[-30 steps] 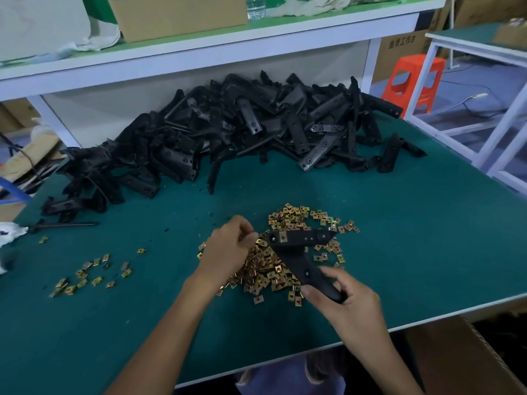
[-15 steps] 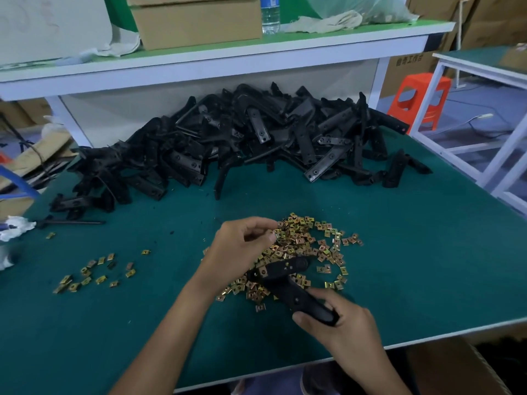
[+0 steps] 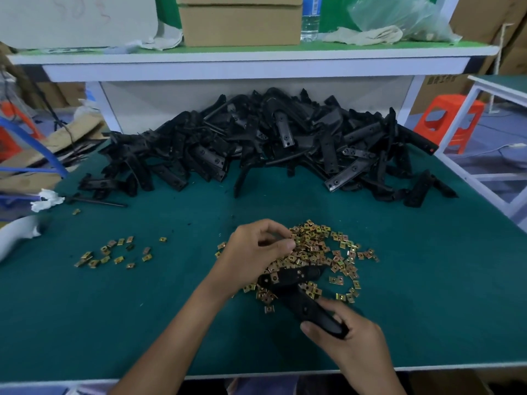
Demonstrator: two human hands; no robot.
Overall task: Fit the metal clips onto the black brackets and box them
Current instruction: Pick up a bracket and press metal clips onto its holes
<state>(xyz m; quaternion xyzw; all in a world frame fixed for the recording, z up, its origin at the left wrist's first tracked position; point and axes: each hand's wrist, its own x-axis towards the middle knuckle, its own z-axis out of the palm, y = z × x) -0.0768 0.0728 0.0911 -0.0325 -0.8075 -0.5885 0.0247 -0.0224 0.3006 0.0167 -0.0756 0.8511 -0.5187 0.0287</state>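
My right hand (image 3: 352, 336) grips the near end of an L-shaped black bracket (image 3: 296, 286). The bracket lies low over a pile of small gold metal clips (image 3: 319, 249) in the middle of the green table (image 3: 427, 295). One clip sits on the bracket's left end. My left hand (image 3: 256, 248) hovers over the pile's left side, fingers curled and pinched among the clips; whether it holds one is hidden. A big heap of black brackets (image 3: 271, 146) fills the back of the table.
A smaller scatter of clips (image 3: 114, 252) lies at the left. A thin black rod (image 3: 94, 201) and white rag (image 3: 47, 199) rest near the left edge. A shelf above the heap carries a cardboard box (image 3: 239, 21). An orange stool (image 3: 447, 121) stands right.
My right hand has lowered the bracket toward me, down onto the clip pile. My left hand has shifted up and right into the clips. The camera has tilted up.
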